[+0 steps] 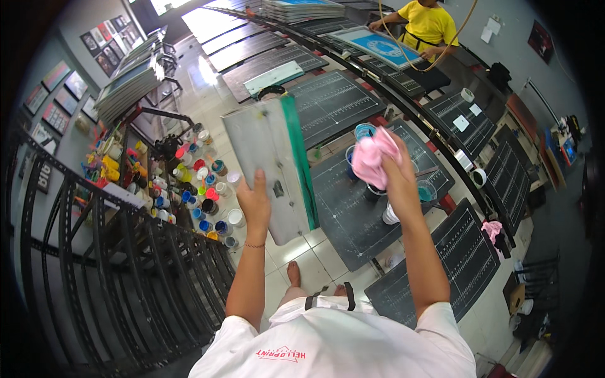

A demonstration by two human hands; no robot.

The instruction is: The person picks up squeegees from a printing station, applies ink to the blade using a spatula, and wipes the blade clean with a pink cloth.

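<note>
My left hand [253, 205] grips the left edge of a wide, pale grey squeegee [265, 148], thumb lying over its face. A green blade strip [301, 164] runs along the squeegee's right side, and dark stains mark its face. My right hand [401, 179] is closed around a crumpled pink cloth [376, 154], apart from the squeegee. Beneath the cloth, a dark ruled print board [353, 230] carries several ink containers, partly hidden by it. Among them are a blue-smeared tub [365, 131], a teal cup [426, 190] and a white jar [390, 216].
Colourful ink jars [211, 195] crowd the floor at left beside a loaded shelf [123, 164]. A black metal rack [126, 271] stands near left. Rows of print boards [334, 104] flank a long rail [403, 104]. A person in yellow [432, 28] handles a blue screen frame [381, 45] far right.
</note>
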